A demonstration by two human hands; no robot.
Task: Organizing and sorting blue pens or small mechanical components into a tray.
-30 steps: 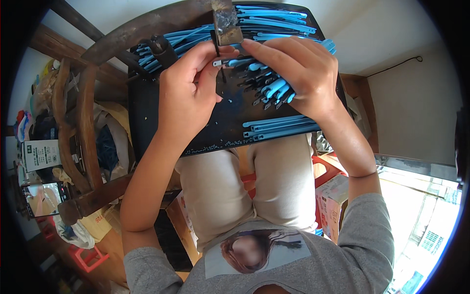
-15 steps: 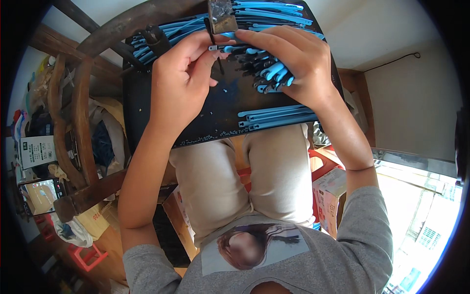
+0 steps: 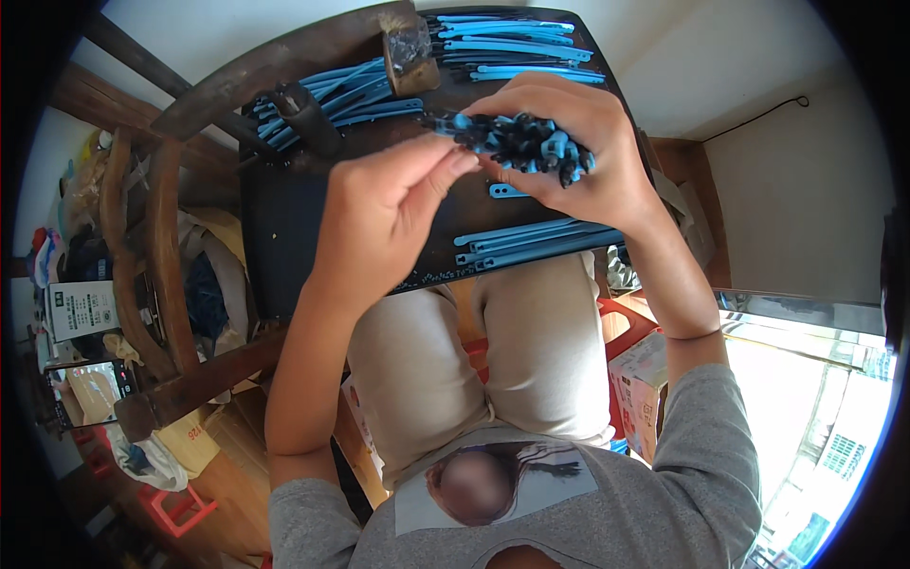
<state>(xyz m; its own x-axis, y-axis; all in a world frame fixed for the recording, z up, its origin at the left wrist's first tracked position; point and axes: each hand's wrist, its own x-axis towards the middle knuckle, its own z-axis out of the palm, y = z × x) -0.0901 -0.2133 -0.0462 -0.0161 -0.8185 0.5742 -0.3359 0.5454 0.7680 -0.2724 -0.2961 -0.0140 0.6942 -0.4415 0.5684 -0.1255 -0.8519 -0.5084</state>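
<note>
My right hand [image 3: 611, 142] is wrapped round a thick bundle of blue and black straps [image 3: 531, 142], their ends facing me. At the bundle's left end, the thumb and fingers of my left hand [image 3: 384, 204] are pinched together; what lies between them is hidden. Under both hands is a black table top [image 3: 351, 237]. One blue strap end [image 3: 507, 191] with small holes shows below the bundle. Nearer me, several blue straps [image 3: 531, 243] lie side by side along the front right edge.
Blue and black straps [image 3: 517, 45] are piled at the back right, and more straps [image 3: 346, 90] at the back left. A worn block [image 3: 411, 57] on a curved wooden bar [image 3: 284, 47] overhangs the table, beside a dark cylinder [image 3: 308, 119]. A phone [image 3: 90, 394] stands at the left.
My left hand has moved right and down, against the bundle. The bundle has turned its ends toward me. A black strap that stood by my left fingers is no longer seen there.
</note>
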